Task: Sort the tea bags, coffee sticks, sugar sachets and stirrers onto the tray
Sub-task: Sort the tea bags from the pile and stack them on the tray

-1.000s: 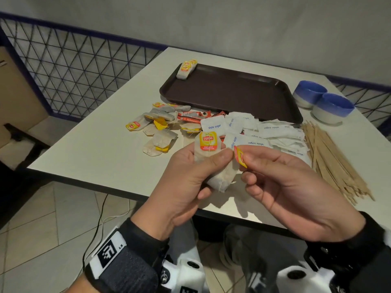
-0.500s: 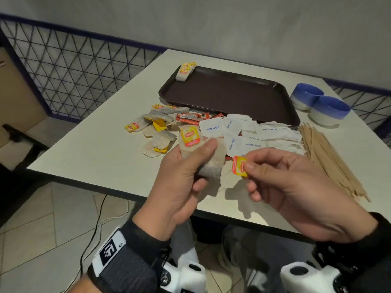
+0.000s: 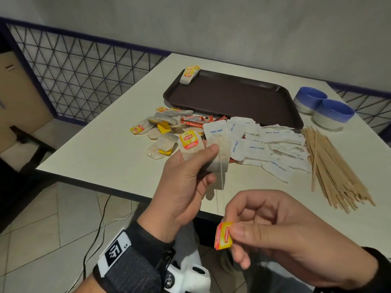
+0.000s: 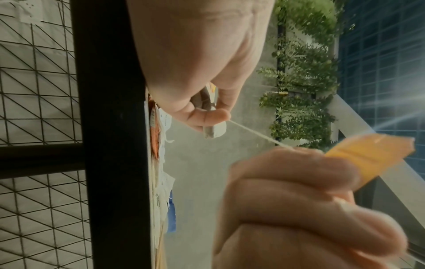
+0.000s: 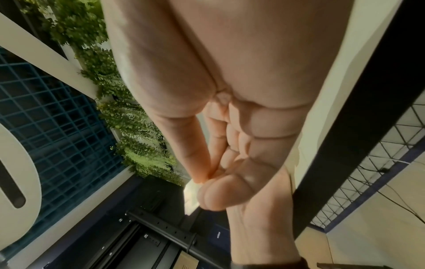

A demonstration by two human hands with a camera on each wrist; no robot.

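My left hand (image 3: 190,166) grips tea bags (image 3: 213,153) at the table's front edge, thumb across them; one shows a yellow Lipton label (image 3: 189,141). My right hand (image 3: 239,231) pinches a yellow-red tea bag tag (image 3: 223,235) below the table edge, its string (image 4: 255,132) pulled taut from the held bags (image 4: 214,130). The brown tray (image 3: 232,96) lies beyond, with a stack of tea bags (image 3: 189,75) in its far left corner. Loose tea bags (image 3: 160,132), red coffee sticks (image 3: 196,120), white sugar sachets (image 3: 264,144) and wooden stirrers (image 3: 330,166) lie in front of the tray.
Two blue-and-white bowls (image 3: 323,106) stand right of the tray. A wire mesh fence (image 3: 80,77) runs behind and left of the table. A cable (image 3: 99,227) lies on the tiled floor below.
My right hand has pulled the tag down and toward me, away from the left hand, drawing the string out. The left hand has shifted slightly with the bags.
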